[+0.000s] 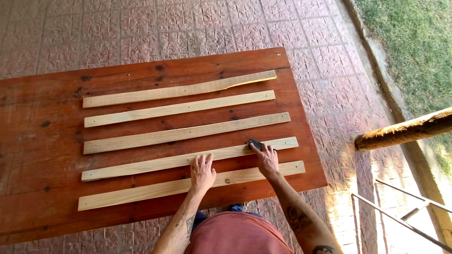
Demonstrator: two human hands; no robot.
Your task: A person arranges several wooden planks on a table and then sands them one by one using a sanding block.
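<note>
Below, both hands rest on the fourth slat [141, 165]: left hand [202, 172] flat, fingers spread, empty; right hand [266, 159], at three o'clock, pressing a small dark block [254, 143] on the red worktop [37, 141].

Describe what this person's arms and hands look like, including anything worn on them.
Both arms are bare with no sleeves, gloves, rings or watch showing. The left hand has a dark tattoo on its forearm, and the right hand has larger dark tattoos on its forearm. A salmon-coloured top covers the torso.

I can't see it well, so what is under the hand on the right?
Under the right hand a small dark block sticks out past the fingertips, resting on the fourth wooden slat. The rest of the block is covered by the fingers, so its full shape stays hidden.
</note>
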